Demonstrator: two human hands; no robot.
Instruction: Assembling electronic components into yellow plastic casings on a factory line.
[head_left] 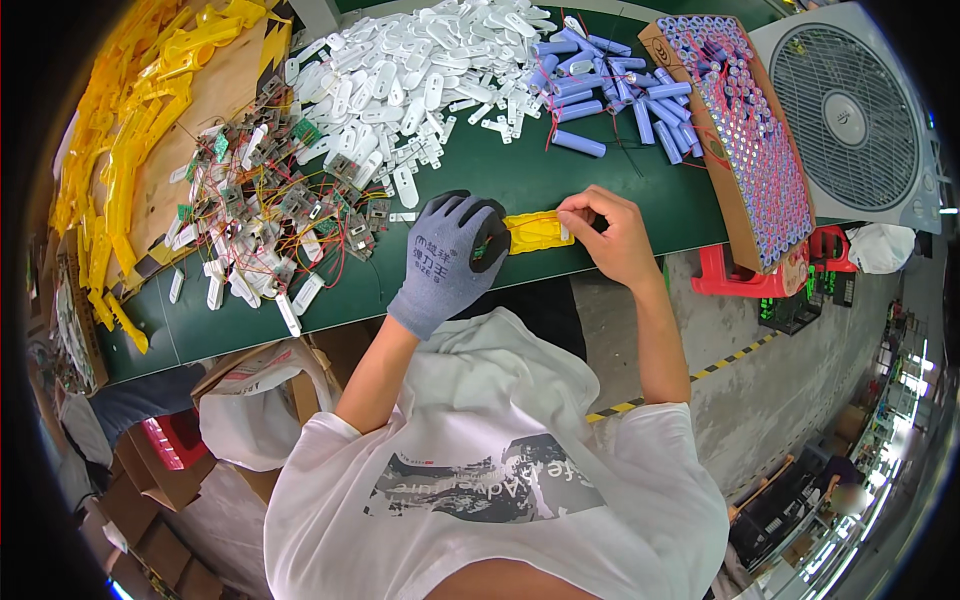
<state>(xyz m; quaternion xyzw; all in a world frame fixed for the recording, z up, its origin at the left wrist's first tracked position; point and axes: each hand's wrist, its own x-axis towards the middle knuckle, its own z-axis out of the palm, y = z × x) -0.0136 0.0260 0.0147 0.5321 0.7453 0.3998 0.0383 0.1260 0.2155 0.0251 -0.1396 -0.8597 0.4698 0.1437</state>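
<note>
My left hand (450, 258), in a grey-blue work glove with black fingertips, is closed on the left end of a yellow plastic shell (535, 232) and holds it over the green table's front edge. My bare right hand (622, 238) pinches at the shell's right end, thumb and forefinger together. A small white piece (566, 234) shows in the shell under those fingertips. Whether the fingers grip it or the shell's rim I cannot tell. The gloved hand hides the shell's left part.
A pile of white plastic pieces (430, 70) lies beyond my hands. Wired circuit boards (270, 200) are heaped at left, beside yellow shells (165, 75). Loose purple battery cells (590, 95), a carton of upright cells (750, 140) and a grey fan (845, 115) stand at right.
</note>
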